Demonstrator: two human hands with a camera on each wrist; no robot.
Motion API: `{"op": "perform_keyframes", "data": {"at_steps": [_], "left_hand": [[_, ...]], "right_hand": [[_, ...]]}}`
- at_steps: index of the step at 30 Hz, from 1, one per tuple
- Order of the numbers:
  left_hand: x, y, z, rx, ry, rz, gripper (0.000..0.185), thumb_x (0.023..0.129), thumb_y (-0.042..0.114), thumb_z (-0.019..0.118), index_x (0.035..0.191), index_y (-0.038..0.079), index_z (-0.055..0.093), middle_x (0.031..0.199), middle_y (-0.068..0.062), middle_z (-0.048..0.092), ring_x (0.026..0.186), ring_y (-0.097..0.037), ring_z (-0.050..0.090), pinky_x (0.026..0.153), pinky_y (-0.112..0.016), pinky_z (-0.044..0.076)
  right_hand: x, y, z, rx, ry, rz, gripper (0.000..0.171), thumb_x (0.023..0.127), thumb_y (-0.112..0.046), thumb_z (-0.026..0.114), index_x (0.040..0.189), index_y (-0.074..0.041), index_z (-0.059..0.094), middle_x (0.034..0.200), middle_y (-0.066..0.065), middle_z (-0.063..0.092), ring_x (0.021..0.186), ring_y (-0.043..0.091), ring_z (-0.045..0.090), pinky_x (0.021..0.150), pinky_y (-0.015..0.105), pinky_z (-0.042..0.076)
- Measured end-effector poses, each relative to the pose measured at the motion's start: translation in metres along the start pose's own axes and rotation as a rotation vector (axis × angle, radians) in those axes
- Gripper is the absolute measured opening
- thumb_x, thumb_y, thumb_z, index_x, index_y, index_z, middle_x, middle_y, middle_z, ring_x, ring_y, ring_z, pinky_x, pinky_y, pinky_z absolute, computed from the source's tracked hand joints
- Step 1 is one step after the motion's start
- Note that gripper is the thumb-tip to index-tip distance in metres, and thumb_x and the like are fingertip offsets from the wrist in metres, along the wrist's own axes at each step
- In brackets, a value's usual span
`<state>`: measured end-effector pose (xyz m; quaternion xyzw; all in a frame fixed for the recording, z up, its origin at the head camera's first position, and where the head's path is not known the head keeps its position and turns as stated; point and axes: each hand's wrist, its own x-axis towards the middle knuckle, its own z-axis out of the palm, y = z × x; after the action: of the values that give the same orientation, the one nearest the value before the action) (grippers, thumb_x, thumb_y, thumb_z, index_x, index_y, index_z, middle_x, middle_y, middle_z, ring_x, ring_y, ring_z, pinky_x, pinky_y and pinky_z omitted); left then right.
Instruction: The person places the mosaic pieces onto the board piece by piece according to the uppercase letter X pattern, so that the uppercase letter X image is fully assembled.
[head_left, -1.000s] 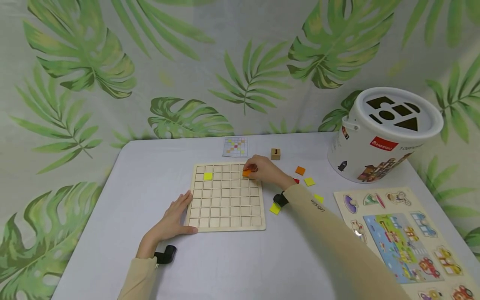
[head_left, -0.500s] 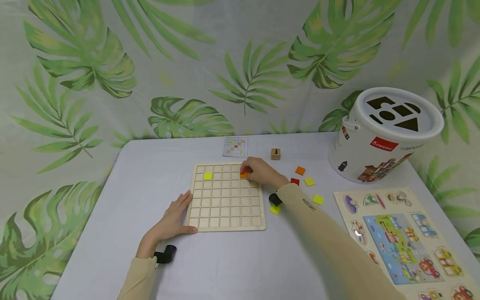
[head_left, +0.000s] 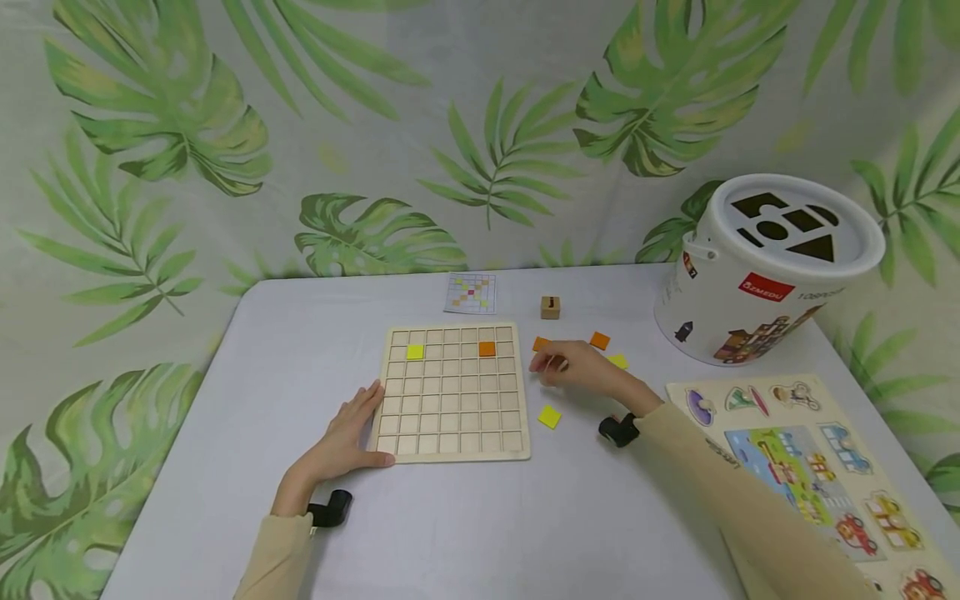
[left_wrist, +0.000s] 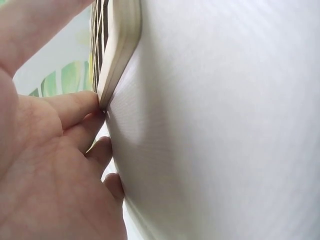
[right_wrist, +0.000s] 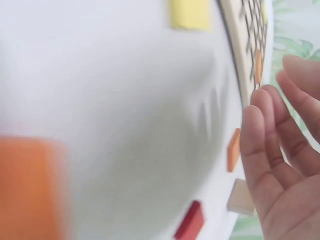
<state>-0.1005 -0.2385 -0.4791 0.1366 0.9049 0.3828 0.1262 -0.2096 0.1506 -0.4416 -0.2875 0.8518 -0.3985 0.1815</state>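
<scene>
- Nearest, a beige right sleeve (head_left: 742,492) lies across the view of the picture puzzle board (head_left: 772,422), hiding part of it
- The left hand (head_left: 337,446) lies on the white-covered bench (head_left: 202,400), its straight fingers grasping nothing, touching the near-left corner and left edge of the grid board (head_left: 450,404)
- Just off the grid board's right edge lies the near yellow tile (head_left: 549,417)
- The right hand (head_left: 581,367) hangs beyond that tile, its fingers loosely bent and released; in the head view it hides the red tile (right_wrist: 190,221), which the right wrist view shows
- The loose orange tile (head_left: 541,343) lies just beside those fingers on their far side; whether they touch it I cannot tell
- Past the hand, the half-hidden yellow tile (head_left: 618,360) and the outer orange tile (head_left: 599,341)
- In the board's second row from the far edge sit the set yellow tile (head_left: 415,352), second column from the left, and the set orange tile (head_left: 487,348), second from the right
- Farther back, a wooden cube (head_left: 550,307), a pattern card (head_left: 470,293) and, at right, a white bucket (head_left: 757,325)
- Behind everything, a leaf-print cloth (head_left: 495,158)
</scene>
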Motion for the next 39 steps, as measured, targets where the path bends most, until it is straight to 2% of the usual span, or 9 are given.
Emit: {"op": "perform_keyframes", "data": {"at_steps": [5,9,16,18,21,24,27,31,39], "left_hand": [[0.001,-0.002,-0.001,0.002,0.002,0.007,0.107,0.071,0.027,0.083,0.149,-0.007,0.019,0.158,-0.018,0.009,0.143,-0.040,-0.001,0.112,-0.057,-0.003],[0.001,-0.003,-0.001,0.001,0.006,0.010,0.107,0.071,0.028,0.084,0.149,-0.007,0.019,0.158,-0.018,0.010,0.143,-0.040,0.000,0.112,-0.057,-0.003],[0.001,-0.001,0.000,-0.001,0.001,0.000,0.107,0.071,0.028,0.083,0.149,-0.007,0.019,0.158,-0.017,0.009,0.143,-0.039,-0.001,0.112,-0.057,-0.003],[0.001,-0.001,-0.001,-0.001,0.002,-0.002,0.107,0.071,0.027,0.083,0.149,-0.007,0.019,0.158,-0.017,0.009,0.143,-0.039,-0.001,0.112,-0.056,-0.003],[0.001,0.000,-0.001,-0.002,0.004,-0.006,0.107,0.071,0.027,0.084,0.149,-0.007,0.019,0.158,-0.017,0.009,0.143,-0.038,-0.001,0.112,-0.056,-0.004],[0.001,0.000,-0.001,-0.002,0.005,-0.013,0.107,0.071,0.027,0.084,0.149,-0.007,0.019,0.158,-0.017,0.009,0.143,-0.038,-0.001,0.112,-0.056,-0.004],[0.000,0.000,0.000,0.001,0.005,-0.015,0.107,0.071,0.027,0.084,0.149,-0.007,0.019,0.158,-0.017,0.010,0.143,-0.038,-0.001,0.112,-0.056,-0.004],[0.000,0.000,0.000,0.001,0.004,-0.012,0.107,0.071,0.026,0.084,0.149,-0.007,0.019,0.158,-0.017,0.010,0.143,-0.039,-0.001,0.112,-0.056,-0.003],[0.000,0.002,-0.001,-0.002,0.000,-0.026,0.108,0.070,0.027,0.084,0.149,-0.006,0.018,0.159,-0.016,0.009,0.143,-0.037,-0.002,0.113,-0.055,-0.004]], "right_hand": [[-0.025,0.008,0.007,0.015,-0.067,0.017,0.017,0.084,-0.002,0.069,0.101,-0.003,0.066,0.096,0.004,0.065,0.079,0.016,0.056,0.075,0.030,0.051],[-0.034,0.009,0.016,0.006,-0.086,0.031,0.021,0.081,-0.004,0.073,0.101,-0.005,0.066,0.095,0.001,0.061,0.081,0.017,0.055,0.074,0.027,0.050],[-0.034,0.005,0.027,-0.196,-0.089,0.033,0.023,0.078,-0.009,0.078,0.096,-0.012,0.063,0.086,-0.002,0.051,0.080,0.015,0.049,0.069,0.025,0.046],[-0.033,0.003,0.028,-0.216,-0.084,0.032,0.023,0.078,-0.006,0.076,0.095,-0.012,0.062,0.085,-0.002,0.051,0.079,0.015,0.048,0.068,0.025,0.046],[-0.033,0.002,0.027,-0.203,-0.070,0.041,0.023,0.078,-0.003,0.074,0.095,-0.011,0.061,0.085,-0.002,0.052,0.079,0.015,0.049,0.069,0.025,0.047],[-0.031,0.001,0.026,-0.138,-0.048,0.031,0.023,0.078,0.000,0.073,0.096,-0.009,0.061,0.087,-0.001,0.055,0.080,0.017,0.051,0.070,0.026,0.049],[-0.026,0.000,0.025,-0.065,-0.018,0.013,0.024,0.078,0.001,0.071,0.098,-0.007,0.062,0.091,-0.001,0.058,0.083,0.018,0.053,0.072,0.026,0.051],[-0.012,-0.006,0.026,-0.024,0.024,0.004,0.025,0.080,0.000,0.069,0.103,-0.008,0.063,0.097,-0.002,0.060,0.089,0.017,0.054,0.076,0.027,0.052],[0.040,-0.030,0.038,-0.008,0.053,-0.060,0.026,0.082,0.000,0.068,0.107,-0.005,0.065,0.102,0.000,0.061,0.093,0.018,0.055,0.080,0.028,0.051]]}}
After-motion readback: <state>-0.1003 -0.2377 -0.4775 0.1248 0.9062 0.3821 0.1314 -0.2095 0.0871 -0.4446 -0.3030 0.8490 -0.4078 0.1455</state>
